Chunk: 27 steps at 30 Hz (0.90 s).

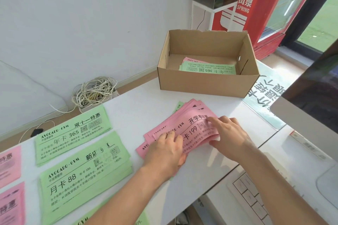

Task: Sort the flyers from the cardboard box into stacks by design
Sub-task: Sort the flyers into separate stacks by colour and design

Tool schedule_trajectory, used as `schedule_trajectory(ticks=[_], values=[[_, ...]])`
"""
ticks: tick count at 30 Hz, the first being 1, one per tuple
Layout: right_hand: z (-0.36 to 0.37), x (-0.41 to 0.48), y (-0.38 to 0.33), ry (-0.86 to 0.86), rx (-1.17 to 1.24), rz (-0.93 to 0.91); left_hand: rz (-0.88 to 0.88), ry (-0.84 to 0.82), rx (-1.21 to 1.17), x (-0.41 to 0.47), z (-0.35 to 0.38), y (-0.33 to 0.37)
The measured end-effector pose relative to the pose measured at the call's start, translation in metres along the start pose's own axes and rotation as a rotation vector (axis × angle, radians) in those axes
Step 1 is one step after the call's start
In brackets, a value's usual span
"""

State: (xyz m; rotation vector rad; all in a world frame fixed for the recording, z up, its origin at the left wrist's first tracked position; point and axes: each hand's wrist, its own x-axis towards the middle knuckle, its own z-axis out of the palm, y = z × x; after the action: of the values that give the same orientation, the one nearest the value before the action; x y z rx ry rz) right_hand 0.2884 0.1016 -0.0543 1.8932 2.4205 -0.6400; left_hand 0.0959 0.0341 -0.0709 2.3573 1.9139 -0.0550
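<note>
Pink flyer bundle (pixel 193 131), on worktop (pixel 146 111) at 6 o'clock of cardboard box (pixel 206 82): our left hand (pixel 164 151) grips its near edge. The fingers (pixel 216 120) of our right hand (pixel 228 133) pinch the far edge. Sorting is underway; next we likely deal flyers onto the stacks (pixel 73 137) at 9 o'clock.

Gripping a fanned pile of pink flyers (pixel 193 129) on the white table (pixel 139 107): left hand (pixel 165 149) at the near end, right hand (pixel 228 134) at the right end, fingers (pixel 210 119) spread on top. Behind, an open cardboard box (pixel 206 82) with a few flyers inside; to the left, two green stacks (pixel 73 133).
</note>
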Motion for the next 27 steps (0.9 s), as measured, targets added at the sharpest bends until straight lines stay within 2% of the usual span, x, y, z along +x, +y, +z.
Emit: schedule_trajectory(ticks=[7,11,17,20,24,27], values=[[0.004,-0.011,0.006,0.095,0.103,-0.034,0.07,0.02,-0.133,-0.009,-0.01,-0.02],[0.001,-0.016,0.013,0.144,0.218,-0.023,0.018,0.028,-0.218,-0.011,-0.007,-0.031],[0.005,-0.02,0.017,0.322,0.488,0.028,-0.014,0.075,-0.289,-0.019,-0.006,-0.029],[0.005,-0.017,0.011,0.218,0.639,0.107,-0.1,0.109,-0.418,-0.02,-0.009,-0.029],[0.006,-0.008,0.005,0.037,0.407,0.114,-0.348,0.192,-0.606,-0.023,-0.012,-0.032],[0.006,-0.006,-0.001,0.05,0.241,0.063,-0.361,0.201,-0.617,-0.026,-0.01,-0.032]])
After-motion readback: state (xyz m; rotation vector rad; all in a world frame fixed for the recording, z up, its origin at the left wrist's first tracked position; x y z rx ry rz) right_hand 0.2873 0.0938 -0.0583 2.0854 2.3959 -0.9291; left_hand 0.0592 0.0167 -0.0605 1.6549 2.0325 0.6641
